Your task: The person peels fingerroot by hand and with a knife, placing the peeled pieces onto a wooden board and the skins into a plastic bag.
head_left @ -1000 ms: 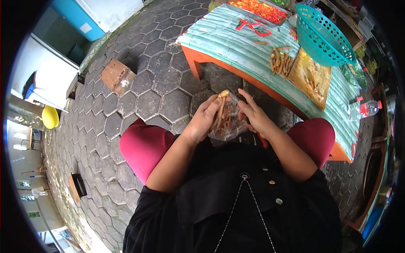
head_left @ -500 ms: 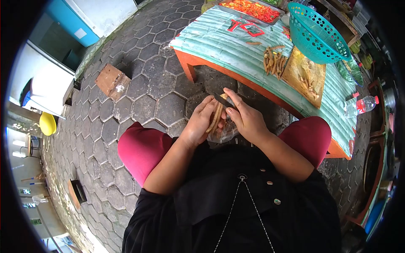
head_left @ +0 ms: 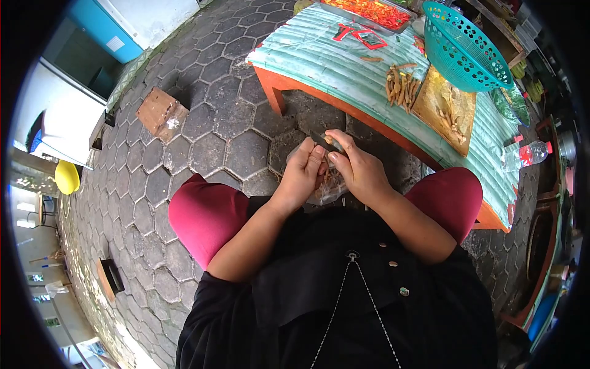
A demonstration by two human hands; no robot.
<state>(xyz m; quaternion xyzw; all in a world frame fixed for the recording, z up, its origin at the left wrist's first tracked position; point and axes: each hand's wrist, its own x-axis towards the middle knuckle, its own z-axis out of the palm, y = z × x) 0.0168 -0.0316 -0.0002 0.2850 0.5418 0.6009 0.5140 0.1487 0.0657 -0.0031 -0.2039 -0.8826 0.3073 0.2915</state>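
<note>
My left hand [head_left: 298, 175] is closed, its fingers wrapped around a brown finger-shaped root that is now mostly hidden. My right hand [head_left: 362, 175] grips a small knife [head_left: 318, 138]; only part of its dark blade shows. A pale bit of root [head_left: 330, 141] sits by my right index finger and thumb. The two hands nearly meet above a clear plastic bag [head_left: 330, 192], which hangs between my knees with some brown scraps visible in it.
On the table [head_left: 307, 52] ahead are a pile of brown roots [head_left: 401, 88], a wooden board [head_left: 444, 111] with pale pieces, a teal colander [head_left: 464, 52], a tray of cut red chillies [head_left: 369, 12] and a plastic bottle [head_left: 533, 154]. A wooden stool [head_left: 161, 115] stands on the paving.
My left hand has turned and closed further, so the long root that showed between the hands is now mostly covered. The right hand keeps the knife near the same spot.
</note>
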